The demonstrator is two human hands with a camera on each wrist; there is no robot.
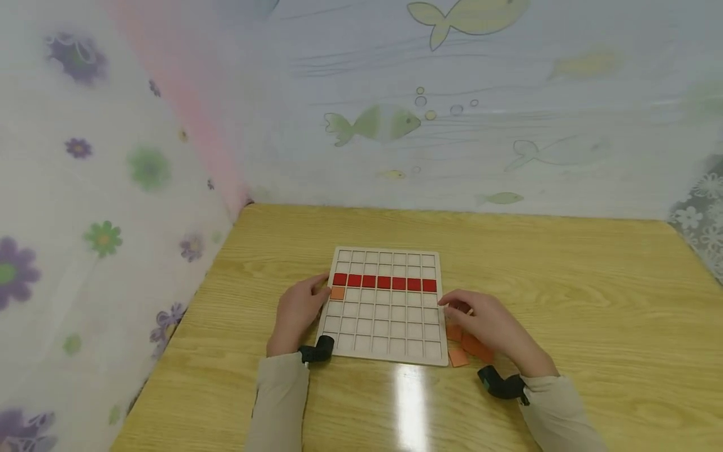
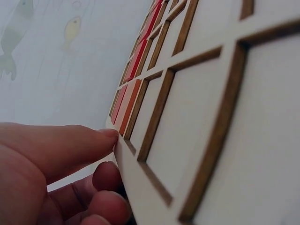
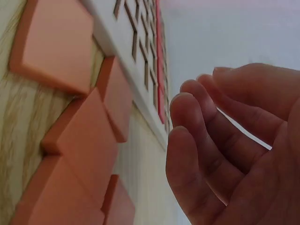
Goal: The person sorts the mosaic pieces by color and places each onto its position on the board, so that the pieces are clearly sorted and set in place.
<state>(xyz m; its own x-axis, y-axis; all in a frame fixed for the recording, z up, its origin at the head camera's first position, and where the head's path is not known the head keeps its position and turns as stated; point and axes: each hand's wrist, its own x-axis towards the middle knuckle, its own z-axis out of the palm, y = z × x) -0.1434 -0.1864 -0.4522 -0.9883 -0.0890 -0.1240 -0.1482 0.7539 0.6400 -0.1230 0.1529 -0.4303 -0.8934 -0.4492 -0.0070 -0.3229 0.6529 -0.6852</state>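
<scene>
A pale wooden grid board (image 1: 387,363) lies flat on the table. Seven red squares fill one of its rows, and a single orange square tile (image 1: 337,293) sits in the leftmost cell just below them. My left hand (image 1: 296,314) rests at the board's left edge; in the left wrist view its thumb (image 2: 96,140) meets that edge beside the orange tile, the other fingers bent below. At the right edge hovers my right hand (image 1: 488,320), fingers loosely bent with nothing visible between them. Loose orange tiles (image 3: 89,145) lie partly overlapping beneath it.
The wood-grain table (image 1: 610,301) stretches out on both sides of the board. A fish-patterned curtain (image 1: 373,169) borders its far side, and a flower-patterned one (image 1: 101,188) its left. Black wrist devices (image 1: 499,383) sit at both sleeves.
</scene>
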